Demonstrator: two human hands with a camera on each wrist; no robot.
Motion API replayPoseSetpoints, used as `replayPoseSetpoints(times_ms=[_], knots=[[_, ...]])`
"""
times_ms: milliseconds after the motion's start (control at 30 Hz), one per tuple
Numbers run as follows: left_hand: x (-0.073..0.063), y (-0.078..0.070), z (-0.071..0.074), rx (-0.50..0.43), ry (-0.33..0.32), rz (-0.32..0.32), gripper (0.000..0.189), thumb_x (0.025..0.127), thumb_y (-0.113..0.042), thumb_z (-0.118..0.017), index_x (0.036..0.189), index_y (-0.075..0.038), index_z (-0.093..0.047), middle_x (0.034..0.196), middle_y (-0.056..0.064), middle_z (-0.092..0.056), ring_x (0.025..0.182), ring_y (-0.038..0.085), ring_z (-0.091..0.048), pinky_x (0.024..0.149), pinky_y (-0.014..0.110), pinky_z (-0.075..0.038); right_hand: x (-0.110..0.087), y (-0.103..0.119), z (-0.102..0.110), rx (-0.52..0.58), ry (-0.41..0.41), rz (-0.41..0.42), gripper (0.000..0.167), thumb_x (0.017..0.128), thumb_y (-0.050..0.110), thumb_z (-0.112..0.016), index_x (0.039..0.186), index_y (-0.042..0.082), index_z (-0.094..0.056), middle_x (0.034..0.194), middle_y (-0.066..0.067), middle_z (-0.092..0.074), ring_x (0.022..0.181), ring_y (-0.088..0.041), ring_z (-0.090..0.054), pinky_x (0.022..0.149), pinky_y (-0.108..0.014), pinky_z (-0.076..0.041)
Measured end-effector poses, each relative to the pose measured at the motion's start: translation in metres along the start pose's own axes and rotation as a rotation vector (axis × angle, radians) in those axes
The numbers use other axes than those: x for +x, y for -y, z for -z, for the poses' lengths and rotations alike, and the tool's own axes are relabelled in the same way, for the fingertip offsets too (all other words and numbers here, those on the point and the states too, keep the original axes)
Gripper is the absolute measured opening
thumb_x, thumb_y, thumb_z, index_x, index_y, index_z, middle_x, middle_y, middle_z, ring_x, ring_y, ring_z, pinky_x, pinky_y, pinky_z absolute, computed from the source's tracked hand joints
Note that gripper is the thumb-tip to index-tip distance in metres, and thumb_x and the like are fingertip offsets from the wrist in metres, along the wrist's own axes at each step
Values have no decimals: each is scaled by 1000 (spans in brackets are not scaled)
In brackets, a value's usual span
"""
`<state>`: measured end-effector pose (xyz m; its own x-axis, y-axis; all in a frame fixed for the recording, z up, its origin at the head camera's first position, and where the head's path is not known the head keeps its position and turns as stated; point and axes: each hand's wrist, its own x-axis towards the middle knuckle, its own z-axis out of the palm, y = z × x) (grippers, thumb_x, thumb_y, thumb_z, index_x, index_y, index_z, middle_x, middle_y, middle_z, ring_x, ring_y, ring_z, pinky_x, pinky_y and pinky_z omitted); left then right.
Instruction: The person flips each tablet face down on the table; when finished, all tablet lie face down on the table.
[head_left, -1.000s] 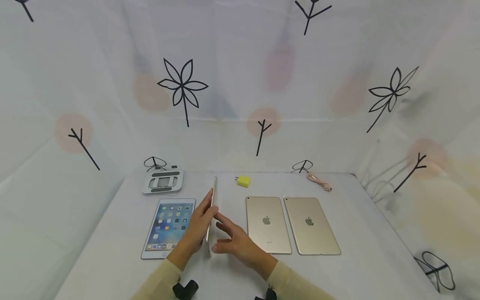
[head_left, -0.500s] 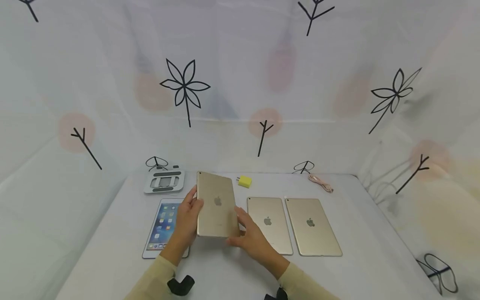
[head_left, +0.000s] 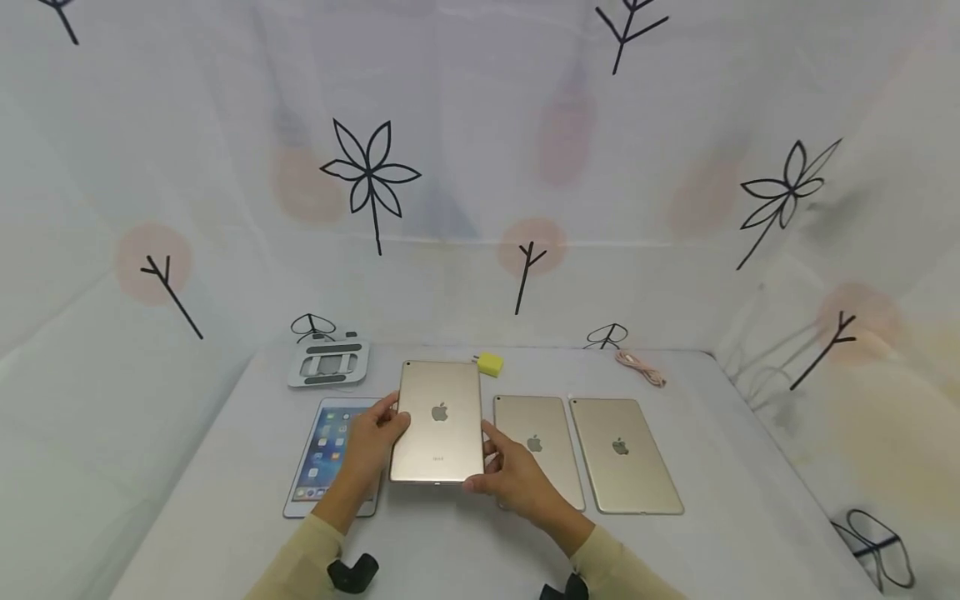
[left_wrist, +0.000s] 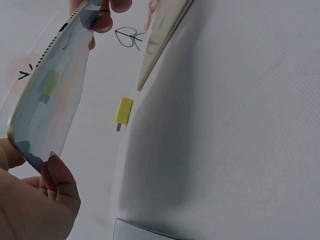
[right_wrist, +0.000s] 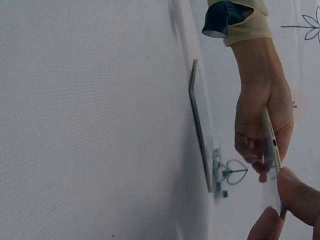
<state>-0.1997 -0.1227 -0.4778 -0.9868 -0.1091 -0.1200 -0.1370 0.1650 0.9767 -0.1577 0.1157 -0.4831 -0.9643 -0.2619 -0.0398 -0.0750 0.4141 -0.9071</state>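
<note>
The left hand (head_left: 372, 437) is pinching the left long edge of a gold tablet (head_left: 438, 429), its thumb lying on the back and its fingers curling beneath. The right hand (head_left: 517, 479) is pinching the opposite edge near the lower corner, its grip closed to the tablet's thinness. The tablet is hanging above the middle of the worktop (head_left: 232, 483), back up, its glossy face turning downward and reflecting the surroundings in the left wrist view.

With only edge grips supporting it, the smooth casing could be slipping if either pinch loosened, and a tilt could be knocking a corner against its neighbours. A white tablet (head_left: 322, 458) is lying screen up toward the left edge, partly behind the left hand; a second gold tablet (head_left: 536, 425) is lying partly behind the right hand, where a lowered wrist might be nudging it. Another gold tablet (head_left: 626, 458) is lying further right. Along the far edge, a grey stand (head_left: 328, 367), a yellow plug (head_left: 490, 364) and a pink cable (head_left: 640, 368) are resting.
</note>
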Motion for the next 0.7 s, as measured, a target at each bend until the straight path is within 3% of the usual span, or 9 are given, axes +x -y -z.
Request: replayPoseSetpoints(times_ms=[200,533,700], knots=[[-1,6,0,73,12,39,47,101,-22,-59,144,-3,-55,137,18,-60,120,30,-61,104,42,-52,0,-7,0,43,21,-29,101,73,9,-90,155,-7,-33,97,-7,-63,71,-14,-62,55,-23,-52],[0,17,2,117,21,85,41,103,-21,-54,138,0,-60,140,22,-59,126,37,-61,103,43,-53,3,-19,-3,26,46,-51,97,76,13,-89,153,-10,-34,88,-3,-61,62,-12,-58,49,-21,-44],[0,24,3,132,43,69,42,103,-19,-54,139,1,-58,140,22,-60,127,37,-60,103,44,-53,4,-23,-4,11,54,-69,96,76,14,-89,151,-12,-36,85,-2,-60,62,-12,-56,51,-21,-44]])
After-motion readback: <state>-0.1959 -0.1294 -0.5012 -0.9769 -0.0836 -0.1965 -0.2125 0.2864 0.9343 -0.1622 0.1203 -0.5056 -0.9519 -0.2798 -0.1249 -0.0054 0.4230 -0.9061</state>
